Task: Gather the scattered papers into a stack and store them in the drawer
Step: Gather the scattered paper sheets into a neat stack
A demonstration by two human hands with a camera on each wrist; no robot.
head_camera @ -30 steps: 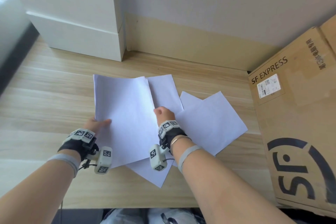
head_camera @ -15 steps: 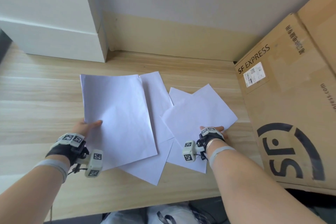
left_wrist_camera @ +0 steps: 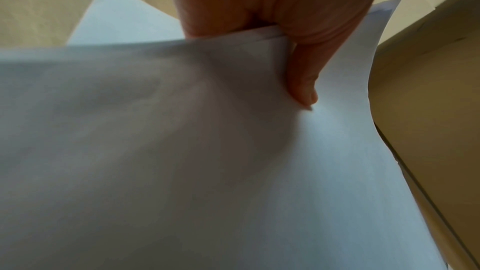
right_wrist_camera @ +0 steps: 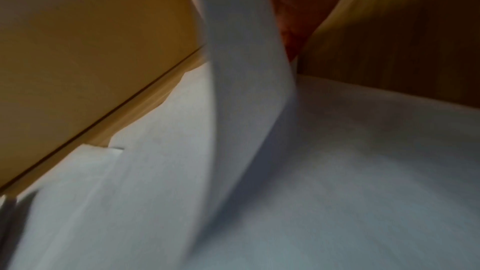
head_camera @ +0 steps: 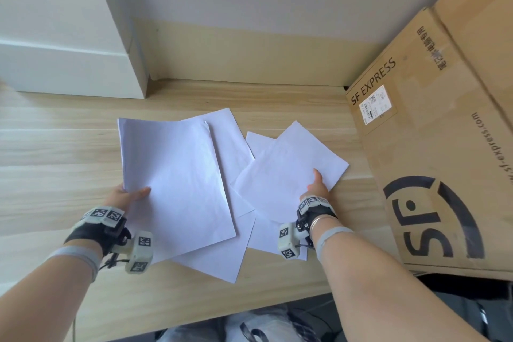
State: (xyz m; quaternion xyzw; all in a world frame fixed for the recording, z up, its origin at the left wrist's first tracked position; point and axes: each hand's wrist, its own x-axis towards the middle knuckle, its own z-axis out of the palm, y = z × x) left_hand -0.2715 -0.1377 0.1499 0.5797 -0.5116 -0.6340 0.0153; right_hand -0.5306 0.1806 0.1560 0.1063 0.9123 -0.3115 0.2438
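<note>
both hands hold white paper over a pale wooden bench.

the left hand (head_camera: 126,197) pinches a thin stack of white rectangular sheets (head_camera: 177,183) at its near left edge, thumb on top and fingers underneath, the stack lifted slightly off the light wood-grain bench (head_camera: 55,153). the right hand (head_camera: 316,189) grips the near right edge of a single white sheet (head_camera: 288,169), thumb on top, the sheet curling upward in the right wrist view; what its fingers do beneath it i cannot tell. more loose white sheets (head_camera: 222,255) lie flat on the bench beneath and between these, overlapping, toward the near edge. a brown cardboard shipping box printed "sf express" (head_camera: 433,147) stands along the bench's right edge, just beside the right hand. a white boxy cabinet (head_camera: 63,44) sits at the far left corner.
</note>
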